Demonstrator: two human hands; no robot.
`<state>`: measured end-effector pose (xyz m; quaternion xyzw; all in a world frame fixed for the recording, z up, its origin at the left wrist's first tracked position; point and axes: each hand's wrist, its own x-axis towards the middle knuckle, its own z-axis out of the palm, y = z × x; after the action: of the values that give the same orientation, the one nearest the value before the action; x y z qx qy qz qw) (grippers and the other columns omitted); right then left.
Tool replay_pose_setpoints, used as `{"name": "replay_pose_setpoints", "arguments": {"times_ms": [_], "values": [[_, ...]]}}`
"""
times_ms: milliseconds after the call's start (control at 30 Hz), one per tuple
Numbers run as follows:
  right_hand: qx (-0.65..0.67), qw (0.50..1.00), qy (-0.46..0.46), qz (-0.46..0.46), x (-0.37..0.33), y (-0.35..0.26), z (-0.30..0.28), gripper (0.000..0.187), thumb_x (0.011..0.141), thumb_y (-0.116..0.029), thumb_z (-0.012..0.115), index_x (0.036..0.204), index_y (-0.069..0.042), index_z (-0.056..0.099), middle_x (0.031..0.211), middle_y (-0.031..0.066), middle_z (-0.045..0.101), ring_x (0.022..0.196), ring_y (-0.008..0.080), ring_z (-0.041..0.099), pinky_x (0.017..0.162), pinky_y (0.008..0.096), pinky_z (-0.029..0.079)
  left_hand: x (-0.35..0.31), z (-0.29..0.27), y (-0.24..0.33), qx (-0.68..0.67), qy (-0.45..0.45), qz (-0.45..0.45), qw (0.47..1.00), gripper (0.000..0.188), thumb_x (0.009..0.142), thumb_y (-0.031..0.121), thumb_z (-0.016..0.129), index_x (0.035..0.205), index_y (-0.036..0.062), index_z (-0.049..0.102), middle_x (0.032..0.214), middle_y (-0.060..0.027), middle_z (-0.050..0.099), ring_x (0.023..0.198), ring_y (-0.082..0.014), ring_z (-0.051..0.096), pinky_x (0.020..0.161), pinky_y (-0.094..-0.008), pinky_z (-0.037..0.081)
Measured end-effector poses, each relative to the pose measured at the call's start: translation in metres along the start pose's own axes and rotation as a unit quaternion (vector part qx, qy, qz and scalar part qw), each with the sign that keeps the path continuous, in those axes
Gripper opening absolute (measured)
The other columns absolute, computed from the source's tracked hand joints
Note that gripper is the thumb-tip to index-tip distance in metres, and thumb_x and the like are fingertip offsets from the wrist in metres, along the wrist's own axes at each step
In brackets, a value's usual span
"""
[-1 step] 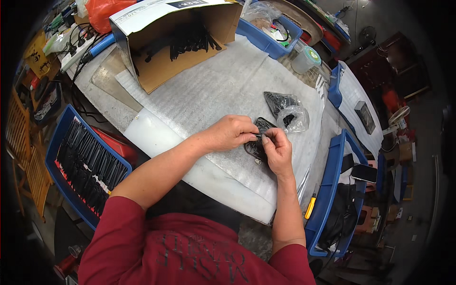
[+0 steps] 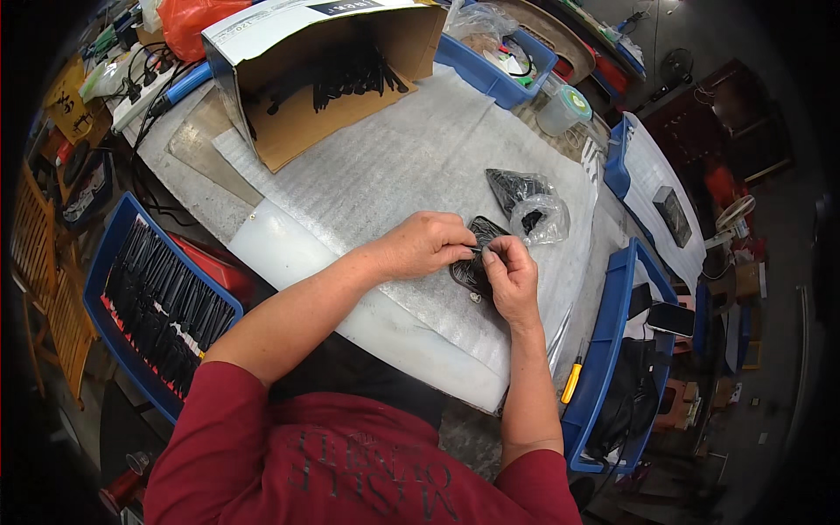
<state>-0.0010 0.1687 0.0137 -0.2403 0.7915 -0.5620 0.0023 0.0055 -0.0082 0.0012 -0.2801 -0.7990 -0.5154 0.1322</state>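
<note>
Over the right part of the sheeted table, my left hand point(image 2: 426, 245) and my right hand point(image 2: 514, 278) meet fingertip to fingertip. Both are closed in a pinch on one small dark piece point(image 2: 475, 249), mostly covered by the fingers, so its kind does not show. Beneath them lies a shiny black item point(image 2: 470, 275), either a shallow dish or a filled bag; I cannot tell which. A tiny pale bit point(image 2: 475, 297) rests at its near edge. Just beyond my right hand is a clear plastic bag point(image 2: 549, 226) with black contents.
An open cardboard box point(image 2: 302, 136) of black rod-like parts stands at the back left. Blue bins flank me: the left bin point(image 2: 112, 306) holds rows of black pieces, the right bin point(image 2: 604, 350) dark cloth and a phone point(image 2: 671, 319). A yellow-handled screwdriver point(image 2: 571, 383) lies beside the right bin.
</note>
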Motion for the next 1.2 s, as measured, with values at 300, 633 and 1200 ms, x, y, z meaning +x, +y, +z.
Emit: {"name": "replay_pose_setpoints", "arguments": {"times_ms": [300, 633, 1200], "values": [[0.035, 0.999, 0.022, 0.004, 0.001, -0.002, 0.001, 0.011, 0.08, -0.009, 0.053, 0.074, 0.0, 0.05, 0.06, 0.0013, 0.047, 0.056, 0.0067, 0.042, 0.05, 0.0218, 0.036, 0.001, 0.001, 0.0, -0.002, 0.001, -0.004, 1.0, 0.013, 0.07, 0.01, 0.061, 0.08, 0.0024, 0.059, 0.067, -0.0086, 0.055, 0.062, -0.0225, 0.054, 0.056, -0.0315, 0.042], [-0.023, 0.998, -0.012, 0.059, 0.002, -0.002, -0.001, 0.013, 0.082, -0.01, 0.05, 0.075, 0.001, 0.051, 0.059, 0.0018, 0.046, 0.055, 0.0067, 0.041, 0.048, 0.0229, 0.035, 0.0, 0.0, 0.001, 0.014, -0.005, -0.014, 1.0, 0.014, 0.07, 0.011, 0.061, 0.082, 0.0022, 0.059, 0.068, -0.009, 0.055, 0.063, -0.023, 0.054, 0.056, -0.0311, 0.042], [-0.066, 0.997, 0.003, -0.025, 0.003, -0.006, 0.002, 0.009, 0.078, -0.006, 0.052, 0.073, 0.0, 0.05, 0.056, 0.0068, 0.046, 0.05, 0.0117, 0.042, 0.047, 0.0262, 0.036, 0.001, 0.001, 0.0, 0.025, 0.002, 0.01, 1.0, 0.011, 0.069, 0.01, 0.061, 0.075, 0.0022, 0.058, 0.067, -0.0089, 0.054, 0.063, -0.0248, 0.054, 0.056, -0.0331, 0.043]]}}
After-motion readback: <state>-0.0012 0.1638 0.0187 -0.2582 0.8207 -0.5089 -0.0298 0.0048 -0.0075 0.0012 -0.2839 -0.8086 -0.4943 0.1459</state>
